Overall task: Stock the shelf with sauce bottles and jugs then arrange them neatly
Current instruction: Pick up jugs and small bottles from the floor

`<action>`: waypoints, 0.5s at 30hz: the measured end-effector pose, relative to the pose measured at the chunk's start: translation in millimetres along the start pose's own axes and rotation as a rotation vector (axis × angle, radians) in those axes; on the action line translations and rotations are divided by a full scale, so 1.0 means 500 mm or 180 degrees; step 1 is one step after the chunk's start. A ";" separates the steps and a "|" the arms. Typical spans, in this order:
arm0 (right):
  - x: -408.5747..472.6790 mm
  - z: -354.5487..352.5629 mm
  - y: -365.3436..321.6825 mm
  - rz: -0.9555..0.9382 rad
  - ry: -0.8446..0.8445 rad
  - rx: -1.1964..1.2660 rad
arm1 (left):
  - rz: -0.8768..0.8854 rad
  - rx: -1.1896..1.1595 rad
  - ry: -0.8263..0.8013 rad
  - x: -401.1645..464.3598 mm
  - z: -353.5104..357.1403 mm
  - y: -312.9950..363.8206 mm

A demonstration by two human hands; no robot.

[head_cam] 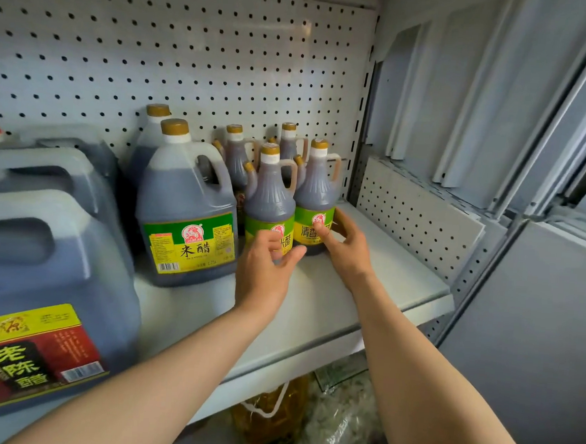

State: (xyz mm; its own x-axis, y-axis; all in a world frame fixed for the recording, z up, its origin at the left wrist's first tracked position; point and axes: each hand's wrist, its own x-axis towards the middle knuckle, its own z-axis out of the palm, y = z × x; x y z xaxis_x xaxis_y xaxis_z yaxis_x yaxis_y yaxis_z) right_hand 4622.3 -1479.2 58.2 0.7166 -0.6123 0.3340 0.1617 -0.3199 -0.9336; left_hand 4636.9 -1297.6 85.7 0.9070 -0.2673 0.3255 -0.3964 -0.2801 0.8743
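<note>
Nearest to me, a big jug with a red label (pixel 39 309) stood at the shelf's front left, cut off by the edge of view, with more jugs of its kind blurred behind it. The shelf (pixel 366 288) looked largely stocked, so I judged the work had reached the tidying stage.

The left hand (pixel 264 268) hovered with relaxed, parted fingers in front of the left front bottle (pixel 270 200); whether it touched the label I could not tell. The right hand (pixel 343 242) curled around the base of the right front bottle (pixel 315 195), thumb across its label, apparently squaring it up.

Beside them stood a green-labelled jug (pixel 185 215), a second half hidden behind it. Two more small bottles (pixel 235 153) stood at the pegboard (pixel 158 42), their labels hidden. Bare shelf remained to the right. Below, bagged goods (pixel 307 421) were too dim to identify.
</note>
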 end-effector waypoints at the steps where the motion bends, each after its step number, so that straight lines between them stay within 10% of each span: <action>1: 0.000 0.000 -0.001 0.0017 0.0027 0.0096 | -0.0037 -0.0196 -0.0240 0.000 0.009 0.008; 15: -0.011 0.001 -0.014 0.0393 0.0224 0.0885 | -0.0442 -0.0704 -0.0947 0.033 0.119 0.033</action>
State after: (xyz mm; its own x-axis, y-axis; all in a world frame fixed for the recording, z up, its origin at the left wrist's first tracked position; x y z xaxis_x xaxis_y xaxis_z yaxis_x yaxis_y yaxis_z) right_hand 4617.7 -1473.2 62.8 0.6951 -0.6860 0.2149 0.2628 -0.0358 -0.9642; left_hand 4636.8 -1361.5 84.2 0.8560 -0.5055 0.1084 -0.2030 -0.1357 0.9697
